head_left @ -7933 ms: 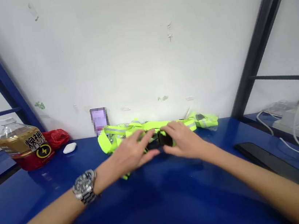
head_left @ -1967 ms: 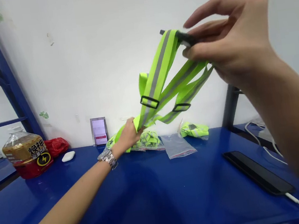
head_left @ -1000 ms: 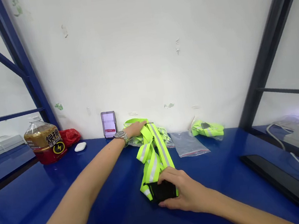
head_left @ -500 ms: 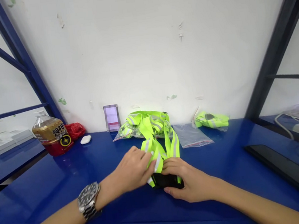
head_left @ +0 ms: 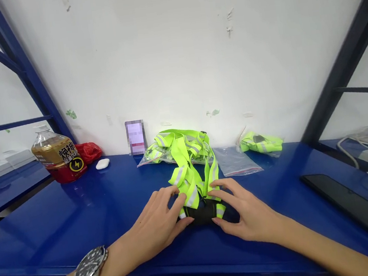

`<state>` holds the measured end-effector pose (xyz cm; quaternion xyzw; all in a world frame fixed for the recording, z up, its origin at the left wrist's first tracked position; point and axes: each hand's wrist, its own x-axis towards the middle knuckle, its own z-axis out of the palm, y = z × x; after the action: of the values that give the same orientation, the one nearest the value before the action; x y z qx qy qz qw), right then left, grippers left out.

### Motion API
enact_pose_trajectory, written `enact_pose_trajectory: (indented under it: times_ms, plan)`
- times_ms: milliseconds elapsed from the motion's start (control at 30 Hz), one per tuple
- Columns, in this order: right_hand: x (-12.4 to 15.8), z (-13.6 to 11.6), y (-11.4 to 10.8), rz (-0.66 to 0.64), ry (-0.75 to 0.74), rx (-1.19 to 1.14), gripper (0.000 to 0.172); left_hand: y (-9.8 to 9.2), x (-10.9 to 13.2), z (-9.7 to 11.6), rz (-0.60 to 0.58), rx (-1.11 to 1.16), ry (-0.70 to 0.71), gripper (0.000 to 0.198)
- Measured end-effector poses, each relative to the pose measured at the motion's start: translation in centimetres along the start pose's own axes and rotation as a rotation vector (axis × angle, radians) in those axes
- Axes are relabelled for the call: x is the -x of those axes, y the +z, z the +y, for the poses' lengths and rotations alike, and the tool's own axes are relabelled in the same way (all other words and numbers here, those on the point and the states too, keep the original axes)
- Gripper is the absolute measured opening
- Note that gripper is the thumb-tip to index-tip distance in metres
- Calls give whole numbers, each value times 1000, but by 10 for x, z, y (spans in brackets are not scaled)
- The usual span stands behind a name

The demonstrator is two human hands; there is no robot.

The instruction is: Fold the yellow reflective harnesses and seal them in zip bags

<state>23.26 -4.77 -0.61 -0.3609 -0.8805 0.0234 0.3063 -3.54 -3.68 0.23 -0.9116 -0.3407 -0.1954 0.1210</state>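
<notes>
A neon-yellow reflective strap vest (head_left: 181,156) with grey stripes lies bunched on the blue table, its straps running toward me. At its near end sits a black band section (head_left: 200,212). My left hand (head_left: 159,220) is at the left end of this section, fingers curved and apart from the thumb, tips by the yellow strap. Opposite it, my right hand (head_left: 248,211) is spread at the right end, with thumb and fingers apart and a gap between them. Whether the fingertips press on the band I cannot tell. A metal watch (head_left: 91,272) is on my left wrist.
Behind the vest lies a clear zip bag (head_left: 237,160), beside another bagged yellow vest (head_left: 261,142). A phone (head_left: 135,137) leans on the wall. Left are a drink bottle (head_left: 59,154), red plastic (head_left: 89,152) and a white case (head_left: 102,163). A black flat device (head_left: 351,202) lies right.
My left hand has let go of the lifted strap and come down to the black section's left end. My right hand has shifted slightly right and its fingers have spread. The view has tilted slightly.
</notes>
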Motion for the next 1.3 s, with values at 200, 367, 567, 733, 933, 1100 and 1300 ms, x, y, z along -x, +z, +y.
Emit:
enact_pose_trajectory:
  times_ms: [200, 367, 567, 733, 933, 1100, 1300]
  plan:
    - [7, -6, -3, -177, 33, 34, 52, -6, -1, 0, -195, 122, 1, 27]
    - [7, -3, -2, -211, 4, 63, 43, -4, -10, -2, -276, 221, -104, 33]
    - [7, -4, 3, -181, 42, 72, 42, -3, -18, 10, -289, 364, -320, 38]
    - [3, -7, 6, -105, 244, -95, 42, -1, -25, 12, -162, 719, -561, 26]
    - [-4, -5, 11, 52, 413, -402, 34, -2, -33, 19, 170, 1609, -1105, 28]
    - [-5, 0, 14, 92, 457, -617, 31, -2, -41, 35, 188, 1821, -1165, 14]
    - [-3, -2, 8, 20, 334, -562, 37, 4, -44, 43, 170, 1901, -1219, 13]
